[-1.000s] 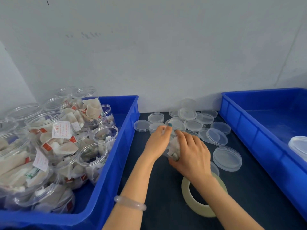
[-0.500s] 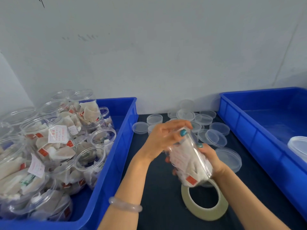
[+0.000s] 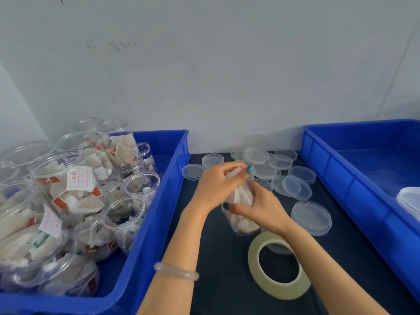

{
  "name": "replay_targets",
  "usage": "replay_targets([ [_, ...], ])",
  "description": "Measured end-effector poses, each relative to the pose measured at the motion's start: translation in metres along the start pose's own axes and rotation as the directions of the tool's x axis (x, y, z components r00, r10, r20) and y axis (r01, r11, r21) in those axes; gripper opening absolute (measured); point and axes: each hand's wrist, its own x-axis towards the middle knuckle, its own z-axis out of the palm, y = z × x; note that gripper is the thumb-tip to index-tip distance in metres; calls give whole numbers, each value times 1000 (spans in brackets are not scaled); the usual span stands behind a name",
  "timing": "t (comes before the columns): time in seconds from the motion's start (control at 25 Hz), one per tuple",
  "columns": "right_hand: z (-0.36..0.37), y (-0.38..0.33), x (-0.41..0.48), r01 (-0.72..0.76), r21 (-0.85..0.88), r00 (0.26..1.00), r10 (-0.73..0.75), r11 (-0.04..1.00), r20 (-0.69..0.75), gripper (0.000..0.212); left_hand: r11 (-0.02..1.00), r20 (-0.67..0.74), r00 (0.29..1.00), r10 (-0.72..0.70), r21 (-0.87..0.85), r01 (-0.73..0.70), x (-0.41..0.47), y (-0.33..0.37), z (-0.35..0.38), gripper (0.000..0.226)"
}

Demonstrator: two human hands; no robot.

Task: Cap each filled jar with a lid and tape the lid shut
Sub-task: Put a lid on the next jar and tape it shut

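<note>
At nine o'clock of the view, a blue bin held a heap of open filled jars. At the centre, the left hand, a pale bracelet on its wrist, curled its fingers round a clear lid at the mouth of a filled jar. The right hand gripped that jar's body, thumb across the front. Whether its base touched the dark tabletop was unclear. A tape roll lay flat at five o'clock of the jar, with loose lids scattered at one o'clock. At three o'clock stood a second blue bin.
</note>
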Motion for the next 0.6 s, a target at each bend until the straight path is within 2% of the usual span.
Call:
replay_targets([
  [0.08, -4, 3, 1, -26, 260, 994, -3, 965, 107, 70, 998, -29, 999, 19, -54, -21, 1, -4, 0, 36],
  [0.12, -7, 5, 1, -42, 332, 988, -9, 942, 151, 69, 997, -18, 1000, 18, -76, -19, 1, -7, -1, 27],
  [0.2, -8, 5, -4, -70, 385, 975, -18, 920, 221, 72, 995, 4, 1000, 17, -95, -16, -2, -9, -1, 18],
  [0.28, -4, 9, -9, -89, 366, 963, -15, 926, 271, 79, 998, 21, 999, 24, -65, -22, -6, -10, 2, 19],
  [0.36, -4, 19, -18, -90, 218, 956, 23, 972, 293, 98, 997, 25, 999, 41, 57, -43, -9, -13, 5, 22],
  [0.44, -10, 37, -39, 4, -113, 973, 22, 994, 228, 105, 955, -11, 995, 101, 281, -94, -14, -20, 9, 23],
  [0.52, -17, 57, -67, 197, -371, 963, -109, 907, 246, 79, 884, -57, 979, 195, 442, -150, -18, -27, 14, 25],
  [0.6, -21, 66, -90, 287, -490, 923, -101, 823, 371, 70, 836, -69, 961, 270, 512, -198, -19, -31, 17, 30],
])
